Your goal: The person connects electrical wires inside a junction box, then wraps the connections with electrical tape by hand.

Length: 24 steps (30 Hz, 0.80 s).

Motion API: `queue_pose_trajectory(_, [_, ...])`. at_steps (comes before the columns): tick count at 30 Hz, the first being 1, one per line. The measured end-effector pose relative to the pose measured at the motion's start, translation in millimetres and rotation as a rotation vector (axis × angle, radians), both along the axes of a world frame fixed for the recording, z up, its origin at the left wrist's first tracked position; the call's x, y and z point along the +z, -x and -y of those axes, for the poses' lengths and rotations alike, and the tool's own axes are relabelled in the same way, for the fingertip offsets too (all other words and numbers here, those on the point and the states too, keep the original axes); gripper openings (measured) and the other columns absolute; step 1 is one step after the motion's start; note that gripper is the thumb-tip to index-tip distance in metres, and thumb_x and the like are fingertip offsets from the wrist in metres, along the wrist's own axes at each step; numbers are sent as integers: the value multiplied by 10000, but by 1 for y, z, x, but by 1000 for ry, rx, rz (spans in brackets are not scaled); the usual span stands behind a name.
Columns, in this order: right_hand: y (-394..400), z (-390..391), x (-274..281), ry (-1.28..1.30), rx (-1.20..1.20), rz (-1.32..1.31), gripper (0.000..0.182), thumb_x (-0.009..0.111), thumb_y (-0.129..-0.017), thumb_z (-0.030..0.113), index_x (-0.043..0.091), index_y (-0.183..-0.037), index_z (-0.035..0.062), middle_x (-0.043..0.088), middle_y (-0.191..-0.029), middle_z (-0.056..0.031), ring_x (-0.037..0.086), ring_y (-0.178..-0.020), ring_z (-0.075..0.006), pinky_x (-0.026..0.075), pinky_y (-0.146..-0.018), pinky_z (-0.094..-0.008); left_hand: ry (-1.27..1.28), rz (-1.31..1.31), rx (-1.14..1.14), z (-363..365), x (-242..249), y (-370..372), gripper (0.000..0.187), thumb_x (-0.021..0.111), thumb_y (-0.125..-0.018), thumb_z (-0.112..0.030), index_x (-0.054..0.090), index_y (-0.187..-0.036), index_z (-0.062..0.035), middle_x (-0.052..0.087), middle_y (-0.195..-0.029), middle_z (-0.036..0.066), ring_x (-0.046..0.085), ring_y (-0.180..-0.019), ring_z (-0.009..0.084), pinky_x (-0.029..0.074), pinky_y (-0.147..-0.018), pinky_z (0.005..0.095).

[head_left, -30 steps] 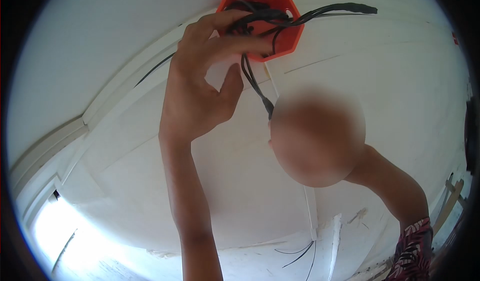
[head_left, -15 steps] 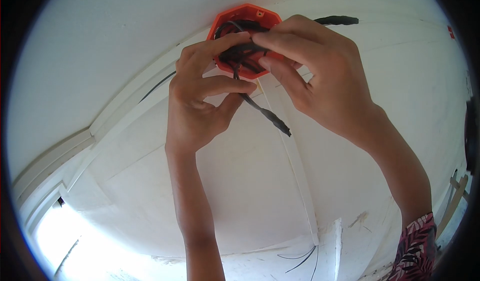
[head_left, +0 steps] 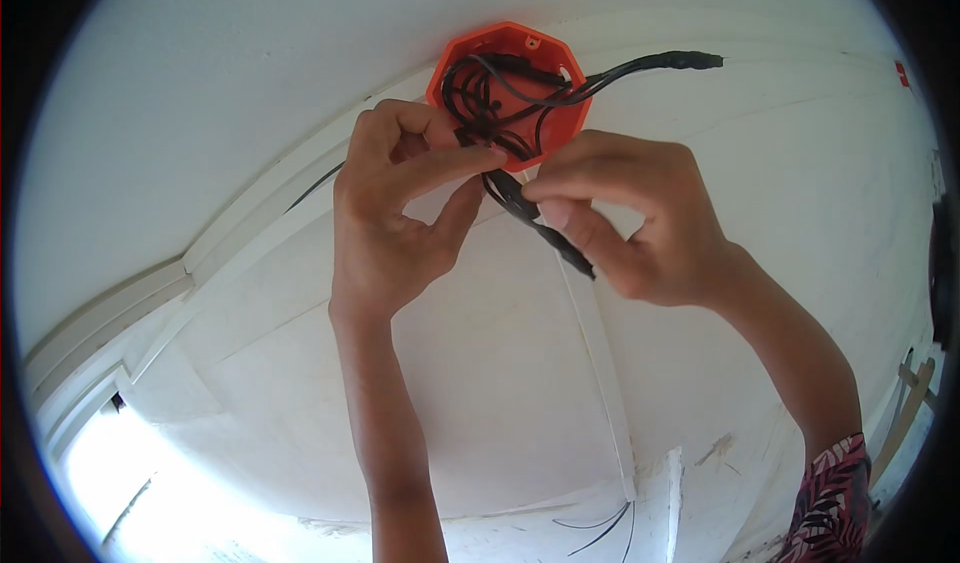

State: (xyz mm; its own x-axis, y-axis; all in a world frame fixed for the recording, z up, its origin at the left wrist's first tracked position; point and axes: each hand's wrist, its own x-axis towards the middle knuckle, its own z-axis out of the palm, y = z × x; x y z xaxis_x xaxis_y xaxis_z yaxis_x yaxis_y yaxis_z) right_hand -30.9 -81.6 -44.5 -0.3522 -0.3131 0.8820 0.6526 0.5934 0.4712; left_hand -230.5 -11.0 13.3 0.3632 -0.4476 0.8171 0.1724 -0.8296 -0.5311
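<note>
An orange-red octagonal box [head_left: 572,128] is set in the white surface, with black wires [head_left: 490,75] coiled inside. One taped wire bundle [head_left: 680,60] sticks out of it to the right. A second taped bundle [head_left: 570,250] hangs down from the box's lower edge. My left hand [head_left: 400,198] is at the lower left of the box, its thumb and forefinger pinching the wires where they leave the lower edge. My right hand [head_left: 640,213] is just below and right of the box, its thumb and forefinger closed on the hanging bundle near its upper part.
White trim [head_left: 230,228] runs along the left, with a thin dark wire [head_left: 315,187] beside it. A pale strip [head_left: 597,363] runs down to loose thin wires [head_left: 605,531]. Bright light enters at the lower left. A wooden piece [head_left: 905,418] stands at the far right.
My right hand has moved down from inside the box to the hanging bundle. My left hand has shifted slightly down. More of the box's inside and the right-hand bundle now show.
</note>
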Motion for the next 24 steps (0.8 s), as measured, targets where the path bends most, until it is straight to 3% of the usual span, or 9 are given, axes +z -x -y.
queue_pose_trajectory(2, [-9, -1, 5, 11, 60, -7, 88, 700, -815, -4, 712, -902, 1, 693, -831, -87, 651, -648, -212, 504, -547, -297, -36, 21, -37, 3, 1, -1, 356, 766, -640, 103, 789, -897, -142, 529, -860, 5, 531, -759, 138, 449, -635, 284])
queue_pose_trajectory(4, [-15, 2, 9, 54, 3, -154, 172, 669, -862, -29, 711, -1028, -15, 699, -865, -115, 665, -700, -170, 525, -595, -258, -41, 21, -40, 2, 1, -3, 357, 761, -640, 107, 790, -894, -142, 529, -860, 5, 535, -750, 140, 450, -629, 286])
queue_pose_trajectory(8, [-15, 10, 17, 72, -24, -177, 96, 660, -845, -15, 717, -921, -3, 712, -840, -98, 663, -607, -244, 526, -550, -314, -51, 28, -62, -1, 1, -5, 356, 752, -643, 109, 792, -891, -143, 530, -850, 5, 549, -749, 139, 452, -626, 287])
queue_pose_trajectory(11, [-11, 9, 22, -41, -233, -137, 75, 694, -810, -4, 722, -875, 21, 722, -864, -64, 678, -676, -216, 531, -565, -309, -13, 19, -61, 0, 0, -4, 387, 741, -633, 133, 793, -933, -106, 489, -826, 1, 517, -777, 133, 453, -675, 287])
queue_pose_trajectory(13, [-13, 1, 30, -328, -397, -12, 145, 738, -747, 28, 717, -889, 48, 728, -897, -25, 677, -749, -189, 530, -583, -322, -7, 19, -52, 1, -1, -4, 386, 741, -633, 134, 793, -933, -104, 488, -823, 0, 517, -778, 132, 452, -675, 284])
queue_pose_trajectory(16, [-16, -3, 39, -476, -529, 35, 235, 751, -704, 53, 704, -935, 61, 735, -954, -4, 672, -830, -176, 544, -627, -329, -10, 19, -46, 0, 0, -3, 387, 742, -633, 135, 793, -935, -100, 485, -819, -2, 512, -775, 128, 447, -672, 279])
queue_pose_trajectory(24, [2, -5, 37, -184, -783, -145, 221, 699, -771, 116, 673, -973, 29, 732, -947, -66, 685, -615, -238, 540, -510, -337, 16, 1, -66, 0, -1, -3, 383, 741, -641, 141, 794, -938, -95, 470, -797, -6, 484, -749, 123, 430, -657, 276])
